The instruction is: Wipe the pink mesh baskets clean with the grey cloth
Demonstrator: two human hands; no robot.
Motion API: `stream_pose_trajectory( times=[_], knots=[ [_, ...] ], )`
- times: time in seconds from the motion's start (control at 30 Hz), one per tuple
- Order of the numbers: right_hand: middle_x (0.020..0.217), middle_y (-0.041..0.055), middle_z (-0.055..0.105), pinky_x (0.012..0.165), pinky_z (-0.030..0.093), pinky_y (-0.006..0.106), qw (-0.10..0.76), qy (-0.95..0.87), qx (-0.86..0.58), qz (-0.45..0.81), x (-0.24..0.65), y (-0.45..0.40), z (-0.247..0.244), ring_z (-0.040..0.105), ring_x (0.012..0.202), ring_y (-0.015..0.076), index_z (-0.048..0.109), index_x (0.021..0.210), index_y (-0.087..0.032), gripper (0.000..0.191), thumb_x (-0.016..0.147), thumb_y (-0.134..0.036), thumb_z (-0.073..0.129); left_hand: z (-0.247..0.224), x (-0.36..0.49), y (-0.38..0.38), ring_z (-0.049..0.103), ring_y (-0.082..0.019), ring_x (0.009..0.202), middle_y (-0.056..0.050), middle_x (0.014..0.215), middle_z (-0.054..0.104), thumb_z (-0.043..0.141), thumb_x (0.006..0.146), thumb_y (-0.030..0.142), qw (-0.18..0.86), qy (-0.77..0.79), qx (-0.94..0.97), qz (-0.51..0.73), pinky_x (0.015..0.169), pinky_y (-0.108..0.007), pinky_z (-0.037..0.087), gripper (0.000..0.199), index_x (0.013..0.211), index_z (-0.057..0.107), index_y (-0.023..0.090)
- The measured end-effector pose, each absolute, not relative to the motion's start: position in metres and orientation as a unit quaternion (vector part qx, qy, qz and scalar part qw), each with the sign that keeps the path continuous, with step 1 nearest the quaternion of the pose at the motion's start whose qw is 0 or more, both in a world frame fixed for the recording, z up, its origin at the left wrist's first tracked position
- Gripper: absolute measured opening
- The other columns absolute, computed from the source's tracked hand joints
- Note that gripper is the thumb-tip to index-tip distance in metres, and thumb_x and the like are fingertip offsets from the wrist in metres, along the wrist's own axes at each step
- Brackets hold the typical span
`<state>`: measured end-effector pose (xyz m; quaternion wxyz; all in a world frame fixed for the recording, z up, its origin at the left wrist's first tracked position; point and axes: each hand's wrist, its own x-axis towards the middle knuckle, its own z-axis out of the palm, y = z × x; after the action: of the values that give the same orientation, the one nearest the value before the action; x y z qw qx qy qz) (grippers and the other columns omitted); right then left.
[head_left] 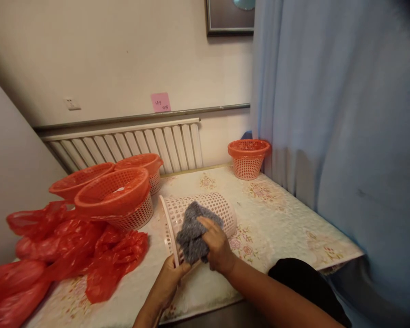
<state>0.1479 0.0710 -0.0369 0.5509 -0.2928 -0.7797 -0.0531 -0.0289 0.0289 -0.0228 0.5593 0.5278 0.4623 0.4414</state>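
Note:
A pale pink perforated plastic wastebasket [222, 207] lies on its side on the flowered tablecloth, its rim facing left. My left hand [170, 275] grips the near lower part of that rim, thumb bent over it. Pressed against the basket's side is a dark grey cloth [194, 228], bunched up under my right hand [217, 246]. The fingers of my right hand are closed over the cloth, with the index finger stretched along it. The cloth covers part of the basket's wall and hangs down near my left hand.
Several wastebaskets lined with red bags, one in front [133, 216], stand at the left. Loose red plastic bags [68, 241] lie before them. Another lined basket [248, 164] stands at the back right, by a blue curtain [304, 114]. A radiator [130, 148] runs along the wall.

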Motion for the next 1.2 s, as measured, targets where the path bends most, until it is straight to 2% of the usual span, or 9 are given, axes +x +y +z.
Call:
stream_pose_trajectory(
  times=[0.1, 0.2, 0.3, 0.4, 0.53, 0.73, 0.87, 1.03, 1.2],
  knots=[
    [0.125, 0.0085, 0.061, 0.107, 0.04, 0.043, 0.582, -0.7, -0.414, -0.013, 0.176, 0.103, -0.04, 0.05, 0.123, 0.0224, 0.062, 0.116, -0.017, 0.046, 0.077, -0.005, 0.041, -0.025, -0.034, 0.034, 0.061, -0.033, 0.113, -0.01, 0.114, 0.072, 0.075, 0.065, 0.031, 0.578, 0.433, 0.525, 0.45, 0.105, -0.045, 0.042, 0.056, 0.117, 0.064, 0.013],
    [0.113, 0.0064, 0.066, 0.099, 0.045, 0.041, 0.608, -0.598, -0.523, 0.008, 0.202, 0.126, -0.047, 0.057, 0.112, 0.0234, 0.066, 0.108, -0.019, 0.045, 0.073, -0.007, 0.041, -0.031, -0.04, 0.038, 0.06, -0.033, 0.115, -0.011, 0.118, 0.071, 0.074, 0.066, 0.027, 0.571, 0.434, 0.546, 0.433, 0.109, -0.048, 0.037, 0.055, 0.118, 0.065, 0.014],
    [0.108, 0.0094, 0.068, 0.093, 0.048, 0.043, 0.618, -0.544, -0.567, 0.009, 0.215, 0.136, -0.056, 0.061, 0.102, 0.0254, 0.064, 0.112, -0.016, 0.046, 0.073, -0.008, 0.039, -0.039, -0.045, 0.038, 0.056, -0.033, 0.121, -0.01, 0.123, 0.068, 0.073, 0.067, 0.028, 0.567, 0.419, 0.587, 0.397, 0.112, -0.048, 0.032, 0.053, 0.118, 0.065, 0.015],
    [0.109, 0.0098, 0.067, 0.094, 0.047, 0.043, 0.619, -0.54, -0.57, 0.01, 0.211, 0.136, -0.058, 0.06, 0.103, 0.0252, 0.064, 0.113, -0.016, 0.047, 0.073, -0.008, 0.04, -0.041, -0.045, 0.034, 0.053, -0.031, 0.124, -0.009, 0.126, 0.066, 0.071, 0.069, 0.028, 0.559, 0.414, 0.615, 0.372, 0.114, -0.046, 0.029, 0.051, 0.119, 0.065, 0.016],
    [0.118, 0.0089, 0.064, 0.103, 0.042, 0.042, 0.61, -0.593, -0.526, 0.01, 0.191, 0.119, -0.045, 0.054, 0.116, 0.0241, 0.064, 0.112, -0.019, 0.05, 0.069, -0.004, 0.044, -0.031, -0.037, 0.028, 0.056, -0.03, 0.121, -0.008, 0.124, 0.067, 0.07, 0.071, 0.025, 0.556, 0.413, 0.625, 0.361, 0.111, -0.044, 0.034, 0.048, 0.118, 0.066, 0.016],
    [0.134, 0.0106, 0.055, 0.109, 0.038, 0.046, 0.548, -0.78, -0.303, 0.004, 0.149, 0.054, -0.023, 0.045, 0.13, 0.0235, 0.061, 0.115, -0.017, 0.042, 0.077, -0.009, 0.047, -0.015, -0.018, 0.024, 0.061, -0.032, 0.111, -0.009, 0.111, 0.073, 0.075, 0.065, 0.029, 0.549, 0.416, 0.609, 0.393, 0.102, -0.043, 0.043, 0.047, 0.11, 0.069, 0.016],
    [0.139, 0.0141, 0.049, 0.108, 0.04, 0.047, 0.547, -0.792, -0.27, -0.021, 0.137, 0.037, -0.026, 0.04, 0.134, 0.0248, 0.061, 0.113, -0.014, 0.039, 0.078, -0.009, 0.044, -0.014, -0.016, 0.025, 0.06, -0.032, 0.113, -0.009, 0.11, 0.074, 0.075, 0.065, 0.032, 0.519, 0.447, 0.591, 0.426, 0.102, -0.042, 0.044, 0.042, 0.105, 0.07, 0.017],
    [0.13, 0.0086, 0.058, 0.109, 0.039, 0.044, 0.582, -0.732, -0.353, -0.012, 0.163, 0.08, -0.032, 0.047, 0.127, 0.0221, 0.061, 0.117, -0.018, 0.046, 0.078, -0.006, 0.042, -0.022, -0.024, 0.03, 0.066, -0.031, 0.102, -0.01, 0.109, 0.074, 0.074, 0.064, 0.028, 0.556, 0.437, 0.556, 0.437, 0.097, -0.044, 0.048, 0.049, 0.111, 0.067, 0.013],
    [0.111, 0.0065, 0.067, 0.099, 0.046, 0.041, 0.616, -0.591, -0.521, 0.024, 0.203, 0.125, -0.045, 0.059, 0.109, 0.0234, 0.067, 0.106, -0.018, 0.046, 0.071, -0.006, 0.04, -0.04, -0.031, 0.032, 0.059, -0.032, 0.117, -0.011, 0.119, 0.07, 0.073, 0.066, 0.025, 0.55, 0.448, 0.579, 0.402, 0.109, -0.045, 0.037, 0.05, 0.114, 0.067, 0.013]
  ],
)
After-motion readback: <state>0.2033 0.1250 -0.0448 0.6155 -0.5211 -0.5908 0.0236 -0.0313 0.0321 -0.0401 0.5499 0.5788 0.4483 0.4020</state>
